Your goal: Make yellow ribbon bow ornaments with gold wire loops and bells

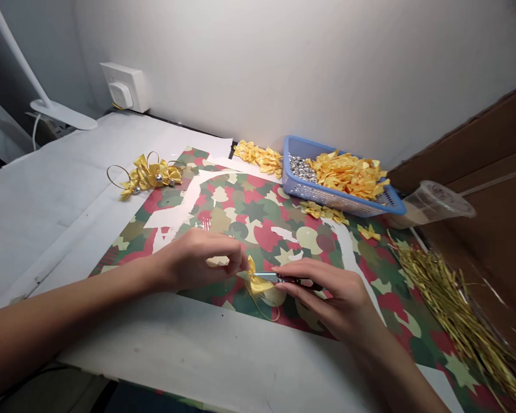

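My left hand (200, 258) is closed in a pinch on a small yellow ribbon bow (257, 282) that lies on the patterned red-and-green paper (258, 218). A thin gold loop hangs from the bow toward me. My right hand (327, 295) grips a slim metal tool with a dark handle (284, 279), its tip at the bow. Both hands rest on the paper near the table's front edge.
A blue basket (298, 186) at the back holds yellow bows and silver beads. Loose bows (258, 156) lie beside it. Finished bows with gold loops (148, 175) sit at the left. Gold wire strands (456, 310) lie right, a plastic cup (430, 206) behind them, a lamp base (64, 115) far left.
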A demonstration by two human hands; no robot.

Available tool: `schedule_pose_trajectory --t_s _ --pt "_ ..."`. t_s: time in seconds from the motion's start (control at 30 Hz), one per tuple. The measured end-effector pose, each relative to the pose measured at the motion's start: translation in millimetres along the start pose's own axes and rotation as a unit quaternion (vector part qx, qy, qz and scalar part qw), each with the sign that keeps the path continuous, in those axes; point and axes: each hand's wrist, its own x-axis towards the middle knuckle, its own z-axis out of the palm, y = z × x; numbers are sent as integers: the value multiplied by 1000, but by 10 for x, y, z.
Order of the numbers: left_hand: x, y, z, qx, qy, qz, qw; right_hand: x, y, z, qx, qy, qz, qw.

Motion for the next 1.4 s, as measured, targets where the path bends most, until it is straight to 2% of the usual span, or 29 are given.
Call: schedule_pose_trajectory --t_s 0.2,0.4,0.5,0.6,0.63,0.67,0.77,0.83,0.93,1.0,1.07,1.13,1.2,1.3,1.4 --pt "10 5 -1 4 1 -4 1000 -5 2 -37 -1 21 38 999" --pt "-5 -8 -13 -6 -15 -12 1000 -13 111 -32 -93 56 80 991" --pt "19 3 -32 -45 -7 -93 995 -6 176 -2 -115 42 97 988" --pt "59 14 -56 -140 1 -230 963 3 213 15 -118 34 104 987" --pt "69 20 -65 -148 1 -256 955 5 219 18 -118 33 105 987" --pt "77 28 -74 -134 3 -262 956 5 224 20 -117 33 107 987" --pt "88 68 -104 -48 12 -217 975 4 232 22 -114 28 108 987" --pt "88 91 -116 -61 0 -214 975 2 238 21 -113 23 112 987" --pt "70 82 -100 -102 -22 -250 963 2 244 19 -110 15 118 987" --pt "46 53 -70 -42 -18 -213 976 4 240 22 -109 13 114 987" --pt "22 28 -35 59 -6 -104 993 8 217 31 -117 27 89 989" --pt "6 23 -4 121 -9 13 993 14 170 51 -126 50 39 990" --pt "0 39 17 140 -25 80 987 24 106 84 -129 62 -34 989" --pt "-6 74 36 134 -34 100 985 39 18 150 -123 57 -126 983" --pt "-11 96 48 109 -23 90 990 42 -25 205 -108 59 -151 981"
